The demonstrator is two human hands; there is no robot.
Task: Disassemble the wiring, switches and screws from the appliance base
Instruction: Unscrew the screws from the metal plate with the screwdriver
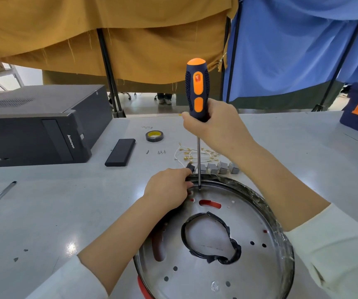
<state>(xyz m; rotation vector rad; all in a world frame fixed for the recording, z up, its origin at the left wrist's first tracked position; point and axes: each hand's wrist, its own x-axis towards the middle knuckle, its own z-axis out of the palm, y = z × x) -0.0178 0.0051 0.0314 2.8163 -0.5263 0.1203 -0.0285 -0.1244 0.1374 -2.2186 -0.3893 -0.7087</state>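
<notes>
Fingers of the right hand (212,124) clamp the screwdriver (197,91); left hand (169,188) grips the base (266,251) rim. Wires (193,154) and switches (221,167) lie removed at center frame; one rim screw appears left.

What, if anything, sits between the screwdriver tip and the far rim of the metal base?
Nothing visible. The right hand holds the screwdriver upright, its tip at the far rim of the appliance base. The left hand grips the rim just left of the tip, beside the shaft, not under it.
</notes>
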